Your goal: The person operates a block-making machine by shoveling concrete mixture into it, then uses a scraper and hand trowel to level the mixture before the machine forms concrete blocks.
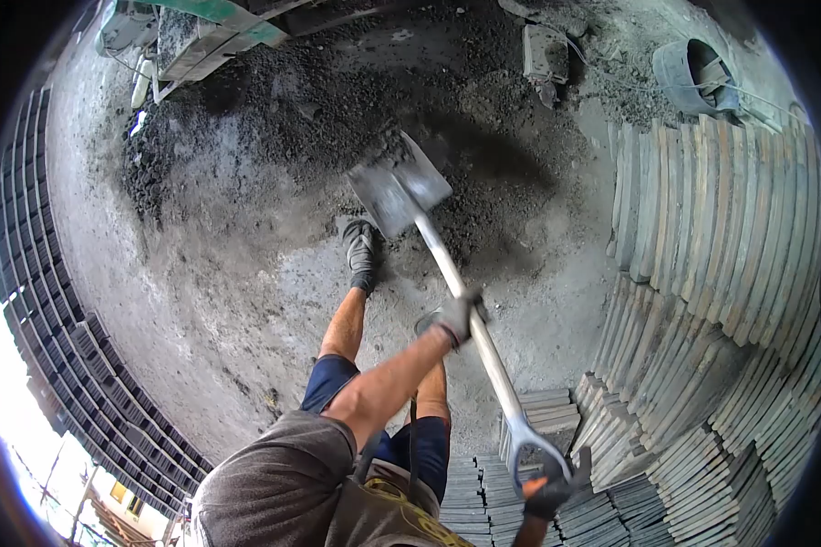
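Observation:
A shovel [495,366] slants across the view, its metal blade [421,178] up at the dark gravelly heap and its handle down at the lower right. Dark loose material lies on part of the blade. My left hand [459,319], in a grey glove, is closed around the middle of the shaft, slightly blurred. At the D-shaped grip [517,447] is my right hand [552,492], in a dark glove with an orange patch. It holds the grip, though some fingers stick out past it. My foot [360,248] stands just below the blade.
Dark gravelly material [337,109] spreads over the concrete floor [192,310]. Tall stacks of slabs [702,210] line the right side, with more dark stacks [91,365] at left. A bucket [680,77], a grey box-like object [545,55] and a metal frame [219,46] stand at the back.

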The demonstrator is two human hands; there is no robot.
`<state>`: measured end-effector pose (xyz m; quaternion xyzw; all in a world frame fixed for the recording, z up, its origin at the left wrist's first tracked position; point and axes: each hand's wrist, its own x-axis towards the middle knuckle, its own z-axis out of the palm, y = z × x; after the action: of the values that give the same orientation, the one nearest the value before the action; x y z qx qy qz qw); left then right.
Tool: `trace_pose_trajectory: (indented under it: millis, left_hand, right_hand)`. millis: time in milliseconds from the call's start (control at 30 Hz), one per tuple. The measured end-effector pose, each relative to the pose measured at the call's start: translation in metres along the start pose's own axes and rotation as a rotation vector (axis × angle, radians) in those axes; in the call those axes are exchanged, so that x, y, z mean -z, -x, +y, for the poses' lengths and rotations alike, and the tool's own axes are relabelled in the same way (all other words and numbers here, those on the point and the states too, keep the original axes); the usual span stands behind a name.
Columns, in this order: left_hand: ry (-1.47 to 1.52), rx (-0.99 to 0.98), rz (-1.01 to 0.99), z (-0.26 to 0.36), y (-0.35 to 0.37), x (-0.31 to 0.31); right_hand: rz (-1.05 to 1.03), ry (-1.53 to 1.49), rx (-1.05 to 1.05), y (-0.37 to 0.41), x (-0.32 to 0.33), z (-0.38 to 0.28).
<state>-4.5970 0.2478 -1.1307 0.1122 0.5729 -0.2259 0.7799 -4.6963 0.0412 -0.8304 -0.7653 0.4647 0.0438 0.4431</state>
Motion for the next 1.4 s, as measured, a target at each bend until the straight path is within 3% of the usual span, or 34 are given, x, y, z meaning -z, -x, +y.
trace_pose_trajectory:
  millis: [33,100,133,167,200,233,300,333,367,433,467,533,567,600,633,700,733,767,833,933,967,1033,1067,1100,1133,1167,1233,1300,1333,1400]
  left_hand:
    - [-0.06,-0.034,0.0,-0.025,0.018,-0.005]
    - [-0.043,0.04,0.011,-0.065,0.048,-0.023]
    - [0.017,0.161,0.036,-0.087,0.048,-0.025]
    - [0.075,0.279,0.062,-0.1,0.043,-0.024]
    - [0.082,0.268,0.059,-0.102,0.041,-0.026]
    - [-0.153,0.078,0.056,-0.09,0.028,-0.022]
    - [-0.455,-0.196,0.04,-0.031,-0.018,0.005]
    - [-0.236,-0.087,0.111,0.04,-0.02,-0.001]
    - [-0.317,-0.162,0.077,0.09,-0.039,0.006]
    - [-0.121,-0.078,0.071,0.099,-0.06,0.016]
    - [-0.134,-0.074,0.074,0.099,-0.058,0.022]
    - [0.156,-0.105,-0.11,0.09,-0.057,0.013]
    - [0.218,-0.122,-0.073,0.09,-0.046,0.002]
    - [0.228,-0.122,-0.134,0.086,-0.03,-0.005]
    - [0.237,-0.12,-0.194,0.082,-0.015,-0.014]
    - [0.128,-0.08,-0.024,0.053,0.022,-0.03]
    - [0.171,-0.031,-0.055,0.025,0.005,-0.014]
    - [0.142,-0.039,-0.064,0.003,0.017,-0.018]
    - [-0.02,-0.053,-0.042,-0.039,0.039,-0.025]
    - [0.057,0.176,0.012,-0.093,0.033,-0.027]
    - [0.065,0.214,0.043,-0.095,0.027,-0.028]
    - [-0.284,-0.063,0.029,-0.061,-0.001,-0.013]
    - [-0.195,-0.105,-0.062,-0.031,-0.044,0.015]
    - [-0.059,-0.07,0.092,0.032,-0.041,0.008]
    - [-0.417,-0.206,0.08,0.099,-0.038,0.009]
    - [-0.173,-0.195,0.073,0.128,-0.064,0.017]
    - [-0.322,-0.378,0.118,0.201,-0.057,0.022]
    - [0.106,-0.284,-0.082,0.259,-0.082,0.044]
    - [0.089,-0.297,-0.088,0.271,-0.07,0.033]
    - [-0.057,-0.352,0.109,0.254,-0.024,0.027]
  right_hand:
    - [0.037,-0.023,0.006,0.005,0.027,0.004]
    - [0.124,0.097,0.21,0.006,0.07,0.012]
    - [0.156,0.144,0.276,0.007,0.081,0.008]
    - [0.18,0.029,0.046,0.013,0.086,-0.017]
    - [0.168,-0.041,-0.02,0.007,0.081,-0.018]
    - [0.161,-0.112,-0.086,0.001,0.076,-0.019]
    - [-0.042,0.087,0.099,-0.021,-0.003,0.002]
    - [-0.13,0.17,0.203,-0.032,-0.043,0.012]
    - [-0.122,0.052,0.025,-0.032,-0.068,0.003]
    - [-0.031,-0.207,-0.327,-0.033,-0.12,-0.016]
    - [-0.019,-0.011,-0.01,-0.027,-0.124,-0.016]
    - [-0.004,-0.07,0.048,-0.007,-0.117,-0.027]
    - [-0.004,-0.087,0.061,-0.011,-0.107,-0.021]
    - [-0.021,0.106,0.265,-0.011,-0.088,-0.012]
    - [-0.024,0.163,0.342,-0.013,-0.071,-0.005]
    - [0.018,0.295,0.446,-0.019,-0.029,0.012]
    - [0.039,0.337,0.451,-0.019,-0.005,0.022]
    - [0.052,0.347,0.428,-0.017,0.019,0.032]
    - [0.073,0.077,0.188,-0.006,0.064,0.043]
    - [0.058,-0.118,0.06,0.008,0.09,0.013]
    - [0.129,-0.205,-0.083,0.006,0.08,-0.002]
    - [0.147,-0.42,-0.195,-0.013,0.036,0.004]
    - [0.119,-0.412,-0.202,-0.023,0.001,0.007]
    - [0.077,-0.344,-0.199,-0.032,-0.054,0.007]
    - [0.06,-0.324,-0.255,-0.036,-0.108,-0.006]
    - [0.042,-0.336,-0.305,-0.03,-0.153,-0.026]
    - [-0.147,-0.338,0.05,-0.029,-0.204,0.028]
    - [-0.327,-0.096,0.196,0.0,-0.238,-0.027]
    - [-0.339,-0.163,0.116,0.009,-0.245,-0.043]
    - [-0.355,-0.105,0.145,0.009,-0.218,-0.03]
